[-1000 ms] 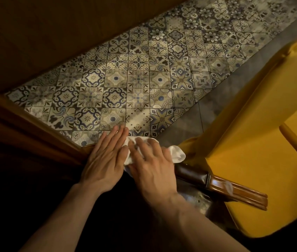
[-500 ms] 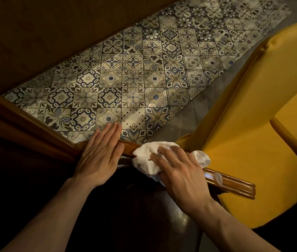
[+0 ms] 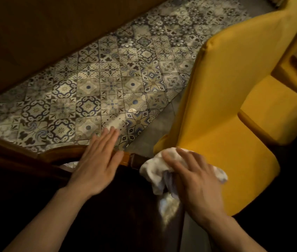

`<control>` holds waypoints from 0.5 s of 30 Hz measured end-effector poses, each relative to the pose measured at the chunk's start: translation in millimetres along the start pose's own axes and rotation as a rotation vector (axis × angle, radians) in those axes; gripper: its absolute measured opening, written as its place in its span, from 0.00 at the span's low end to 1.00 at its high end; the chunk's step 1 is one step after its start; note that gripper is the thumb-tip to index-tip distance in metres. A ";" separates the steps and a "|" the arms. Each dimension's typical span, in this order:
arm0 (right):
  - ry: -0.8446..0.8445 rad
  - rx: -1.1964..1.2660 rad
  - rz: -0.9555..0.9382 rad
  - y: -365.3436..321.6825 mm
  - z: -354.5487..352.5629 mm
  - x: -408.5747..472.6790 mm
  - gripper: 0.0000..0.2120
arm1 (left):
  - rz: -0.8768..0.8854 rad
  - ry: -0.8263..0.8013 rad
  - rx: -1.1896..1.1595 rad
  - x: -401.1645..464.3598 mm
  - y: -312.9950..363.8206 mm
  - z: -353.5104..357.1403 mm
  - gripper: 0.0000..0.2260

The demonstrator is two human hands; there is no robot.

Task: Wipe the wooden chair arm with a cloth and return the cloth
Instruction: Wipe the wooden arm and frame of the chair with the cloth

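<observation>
Cloth (image 3: 155, 171), white and bunched, pressed under the right hand (image 3: 196, 184), fingers (image 3: 185, 157) lying flat and slightly spread over the top of it, not pinching. Beneath, only a short stretch of wooden chair arm (image 3: 135, 160) visible, between the two hands. Left hand (image 3: 96, 166) flat on the arm farther left, fingers together, empty, steadying. Behind, patterned floor tiles (image 3: 93, 99); right, a yellow upholstered seat (image 3: 225, 139).

To wipe well, probably: keep the palm flat, press evenly, follow the arm's length toward its right end, fold loose cloth corners under so nothing drags, hold the left hand braced.
</observation>
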State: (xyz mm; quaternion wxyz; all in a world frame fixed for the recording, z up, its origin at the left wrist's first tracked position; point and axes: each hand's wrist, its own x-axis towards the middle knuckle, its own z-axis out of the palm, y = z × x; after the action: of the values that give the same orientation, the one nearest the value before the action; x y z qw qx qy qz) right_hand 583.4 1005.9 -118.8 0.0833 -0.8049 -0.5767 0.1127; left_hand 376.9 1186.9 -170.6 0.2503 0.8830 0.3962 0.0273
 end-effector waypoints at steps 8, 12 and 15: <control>-0.016 -0.119 -0.132 2.4 32.1 9.6 0.21 | 0.136 -0.059 0.174 9.1 69.7 48.2 0.29; -0.031 -0.152 -0.190 19.2 32.5 9.8 0.20 | 0.108 -0.124 0.166 12.3 73.7 48.2 0.29; -0.003 -0.153 -0.211 26.7 32.5 4.3 0.21 | 0.103 -0.119 0.162 12.0 76.8 44.6 0.29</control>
State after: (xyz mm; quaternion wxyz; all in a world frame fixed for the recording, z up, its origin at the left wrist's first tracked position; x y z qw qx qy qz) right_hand 600.0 1001.6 -157.4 0.0322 -0.7435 -0.6652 0.0603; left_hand 448.7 1133.6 -175.8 0.1993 0.9196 0.3356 -0.0447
